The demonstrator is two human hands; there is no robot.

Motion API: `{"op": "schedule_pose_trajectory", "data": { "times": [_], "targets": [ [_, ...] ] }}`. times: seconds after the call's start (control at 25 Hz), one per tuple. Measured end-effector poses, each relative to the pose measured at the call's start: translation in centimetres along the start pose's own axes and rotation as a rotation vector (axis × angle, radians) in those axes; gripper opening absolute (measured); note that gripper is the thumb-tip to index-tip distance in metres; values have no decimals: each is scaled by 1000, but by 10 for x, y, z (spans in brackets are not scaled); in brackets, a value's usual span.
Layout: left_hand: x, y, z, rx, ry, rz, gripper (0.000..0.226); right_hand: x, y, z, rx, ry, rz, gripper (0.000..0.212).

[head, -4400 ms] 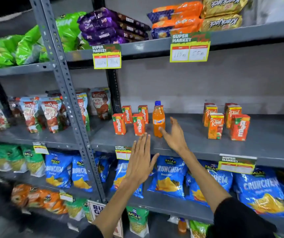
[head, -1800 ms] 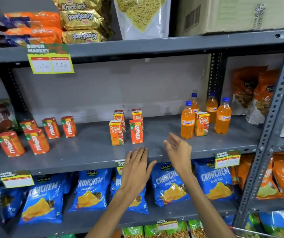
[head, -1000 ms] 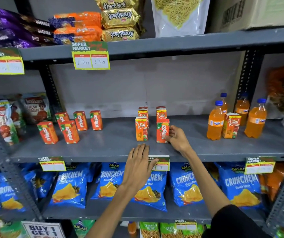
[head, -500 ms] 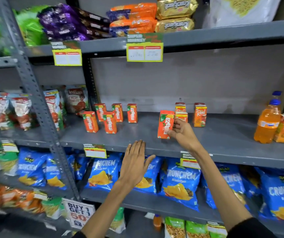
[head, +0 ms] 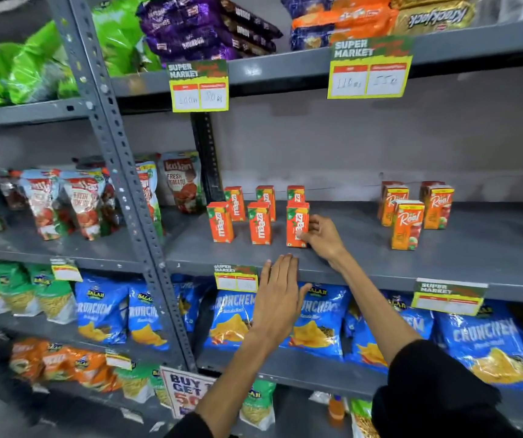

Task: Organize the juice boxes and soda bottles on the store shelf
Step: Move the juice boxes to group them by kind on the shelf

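On the grey middle shelf [head: 364, 257] stand several red Maaza juice boxes in two rows. My right hand [head: 320, 237] grips the front right Maaza box [head: 296, 222], which stands upright on the shelf beside two other front boxes [head: 259, 223]. My left hand [head: 280, 298] hovers flat with fingers together and empty, just below the shelf's front edge. Further right stands a group of orange Real juice boxes [head: 407, 226]. No soda bottle on this shelf is in view.
A grey perforated upright post [head: 133, 203] divides the shelving at left. Tomato sauce pouches [head: 83, 200] fill the left bay. Blue Crunchem snack bags [head: 317, 320] line the shelf below. Biscuit packs [head: 203, 26] and price tags [head: 369, 71] are above.
My right hand has carried a Maaza box leftwards from beside the Real boxes and set it down in the front row of Maaza boxes. The view has swung left, so the bottles are out of sight.
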State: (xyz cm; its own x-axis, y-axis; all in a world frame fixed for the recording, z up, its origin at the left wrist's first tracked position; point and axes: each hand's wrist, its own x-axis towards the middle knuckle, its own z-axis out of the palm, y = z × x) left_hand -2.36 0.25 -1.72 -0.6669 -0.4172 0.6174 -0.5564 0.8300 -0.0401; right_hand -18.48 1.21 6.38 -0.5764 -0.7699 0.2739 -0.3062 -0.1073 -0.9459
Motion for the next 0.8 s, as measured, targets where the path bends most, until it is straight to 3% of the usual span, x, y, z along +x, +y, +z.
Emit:
{"op": "schedule_pose_trajectory", "data": {
  "times": [0.52,0.72,0.8],
  "targets": [
    [-2,1,4,-41,21,-23,60,5,8,3,-96,-21,17,44],
    [-1,8,2,-46,49,-56,61,-15,6,-21,15,33,41,64],
    [2,22,-3,-53,70,-80,59,-33,10,-49,55,86,-2,50]
  ]
}}
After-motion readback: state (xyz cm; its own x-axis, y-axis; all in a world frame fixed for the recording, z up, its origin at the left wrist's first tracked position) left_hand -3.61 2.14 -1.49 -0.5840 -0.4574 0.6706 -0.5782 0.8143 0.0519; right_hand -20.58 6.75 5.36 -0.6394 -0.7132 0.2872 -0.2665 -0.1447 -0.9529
